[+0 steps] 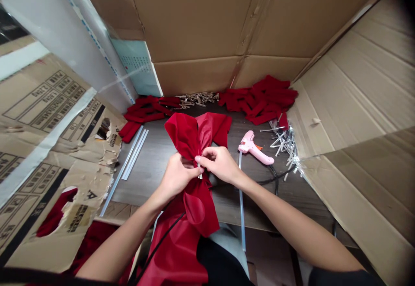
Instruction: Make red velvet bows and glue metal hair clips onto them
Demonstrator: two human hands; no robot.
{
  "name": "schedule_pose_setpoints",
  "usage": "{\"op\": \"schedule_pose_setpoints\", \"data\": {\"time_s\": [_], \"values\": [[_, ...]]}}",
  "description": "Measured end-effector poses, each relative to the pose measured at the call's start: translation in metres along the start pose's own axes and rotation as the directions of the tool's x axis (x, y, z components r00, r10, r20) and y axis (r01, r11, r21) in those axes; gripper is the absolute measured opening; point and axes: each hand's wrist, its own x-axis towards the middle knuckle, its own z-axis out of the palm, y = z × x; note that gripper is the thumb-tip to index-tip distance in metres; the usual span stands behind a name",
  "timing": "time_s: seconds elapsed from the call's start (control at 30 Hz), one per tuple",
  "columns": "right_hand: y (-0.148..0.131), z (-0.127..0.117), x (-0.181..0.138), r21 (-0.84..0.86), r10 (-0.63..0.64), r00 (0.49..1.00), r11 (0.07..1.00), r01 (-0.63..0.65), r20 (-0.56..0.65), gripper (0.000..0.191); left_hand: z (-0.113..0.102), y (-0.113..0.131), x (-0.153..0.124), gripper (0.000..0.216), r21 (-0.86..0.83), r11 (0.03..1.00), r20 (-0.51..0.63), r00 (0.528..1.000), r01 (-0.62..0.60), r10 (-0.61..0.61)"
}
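A large red fabric bow (202,212) is gathered at its middle in front of me, its upper loops spread over the table and its tails hanging toward my lap. A small silvery metal clip (200,175) lies upright along the gathered middle. My left hand (180,174) is closed around the bow's middle, its thumb against the clip. From the other side, my right hand (222,163) pinches at the clip's upper end with thumb and forefinger. The fingers behind the fabric are partly hidden.
A pink glue gun (257,148) with a long glue stick (242,210) lies at right. Glue sticks (136,154) lie at left. Red fabric strips (266,98), metal clips (199,99) and silvery ties (285,143) are piled behind. Cardboard walls (194,18) enclose the table.
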Motion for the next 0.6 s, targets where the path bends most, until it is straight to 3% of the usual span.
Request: {"op": "schedule_pose_setpoints", "data": {"time_s": [0.17, 0.4, 0.6], "values": [[0.001, 0.002, 0.002, 0.148, -0.014, 1.0, 0.989, 0.011, 0.016, 0.029, 0.0, 0.002, -0.004, 0.042, -0.002, 0.999, 0.004, 0.999, 0.032, -0.032], [0.004, 0.0, 0.003, 0.454, 0.134, 0.982, 0.872, -0.182, 0.137, 0.032, 0.001, 0.008, -0.009, 0.037, -0.033, 0.999, 0.041, 0.998, 0.042, -0.041], [-0.032, -0.015, -0.018, 0.586, 0.046, 0.986, 0.799, -0.132, 0.159, 0.032, 0.002, 0.045, -0.043, 0.04, -0.056, 0.996, 0.077, 0.995, 0.074, -0.07]]}}
